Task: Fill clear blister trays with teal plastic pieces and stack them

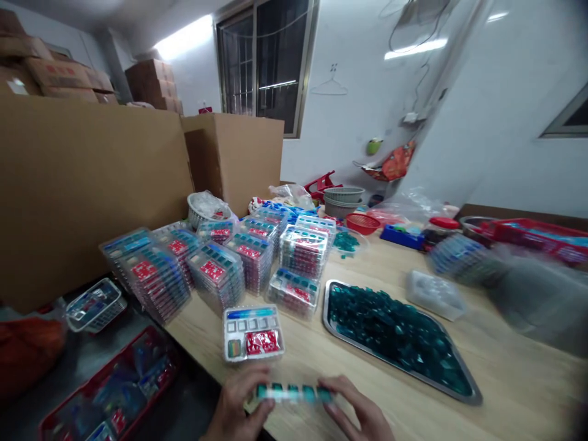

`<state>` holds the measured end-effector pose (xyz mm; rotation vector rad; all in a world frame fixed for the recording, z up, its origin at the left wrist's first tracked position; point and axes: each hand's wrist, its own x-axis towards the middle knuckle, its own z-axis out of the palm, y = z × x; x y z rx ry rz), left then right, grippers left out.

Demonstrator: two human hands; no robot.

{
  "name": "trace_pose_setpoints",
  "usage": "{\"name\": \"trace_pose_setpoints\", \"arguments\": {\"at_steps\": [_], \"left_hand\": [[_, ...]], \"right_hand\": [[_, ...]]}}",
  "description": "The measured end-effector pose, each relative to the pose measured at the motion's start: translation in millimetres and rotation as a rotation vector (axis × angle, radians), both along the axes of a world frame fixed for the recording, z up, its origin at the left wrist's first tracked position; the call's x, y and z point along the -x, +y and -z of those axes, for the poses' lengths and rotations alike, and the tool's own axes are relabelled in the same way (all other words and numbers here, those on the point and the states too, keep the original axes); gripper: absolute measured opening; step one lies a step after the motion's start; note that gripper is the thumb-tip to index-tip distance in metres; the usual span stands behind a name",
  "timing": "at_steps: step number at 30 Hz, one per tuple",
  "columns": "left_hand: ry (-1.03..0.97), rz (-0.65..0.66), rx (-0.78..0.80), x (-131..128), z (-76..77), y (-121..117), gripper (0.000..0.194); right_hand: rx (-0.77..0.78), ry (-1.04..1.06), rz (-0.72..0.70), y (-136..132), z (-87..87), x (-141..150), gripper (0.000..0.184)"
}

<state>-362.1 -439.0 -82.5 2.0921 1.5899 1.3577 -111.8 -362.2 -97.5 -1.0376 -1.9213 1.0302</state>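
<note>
Head view: left hand (236, 404) and right hand (361, 410), part-curled, pinch 5 translucent teal squares (293, 392); uneven pressure could scatter them.

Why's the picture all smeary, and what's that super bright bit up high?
Head view: left hand, right hand and teal strip are blurred, probably from moving; head view, right side: plastic bag smears too; head view, upper left: a light glares white.

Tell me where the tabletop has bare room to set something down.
Bare wood shows between the white tray and the metal tray, just beyond the blurred strip; more lies between the metal tray and the translucent bag at right. Stacked packs crowd the left; baskets crowd the back.
</note>
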Motion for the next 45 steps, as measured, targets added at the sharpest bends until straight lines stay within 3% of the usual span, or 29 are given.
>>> {"name": "trace_pose_setpoints", "arguments": {"at_steps": [3,5,9,14,16,19,24,26,31,35,39,42,45], "left_hand": [[-0.062,-0.185,0.072,18,-27.5,13,0.011],[-0.12,-0.277,0.073,31,-31.6,25,0.015],[-0.251,-0.462,0.011,53,-6.3,50,0.038],[-0.383,-0.592,0.093,62,32.3,65,0.049],[-0.414,-0.597,0.116,61,39.1,66,0.048],[-0.418,-0.617,0.107,60,42.9,67,0.048],[-0.437,-0.638,0.114,61,45.9,67,0.048],[-0.466,-0.646,0.13,62,47.2,67,0.047],[-0.554,-0.622,0.203,62,42.1,64,0.05],[-0.633,-0.639,0.238,56,28.1,58,0.055],[-0.441,-0.656,0.098,46,17.8,47,0.055],[-0.059,-0.578,-0.104,35,18.5,45,0.059],[0.306,-0.48,-0.233,27,29.3,50,0.067]], "right_hand": [[0.133,0.153,-0.011,28,-22.6,44,0.034],[0.213,0.272,-0.021,45,-28.4,72,0.036],[0.314,0.367,-0.029,67,-24.2,109,0.035],[0.086,0.155,0.152,75,-2.7,119,0.03],[0.07,0.104,0.19,75,5.4,118,0.03],[0.048,0.023,0.132,71,8.4,117,0.031],[-0.044,-0.008,0.131,66,-8.9,119,0.028],[0.036,0.047,0.125,68,-15.6,121,0.026],[0.458,0.323,0.043,72,-22.4,128,0.036],[0.634,0.475,0.122,72,-24.0,127,0.041],[0.644,0.598,0.199,85,-25.1,109,0.038],[0.6,0.634,0.288,105,-26.7,89,0.039],[0.538,0.663,0.403,128,-29.3,73,0.041]]}}
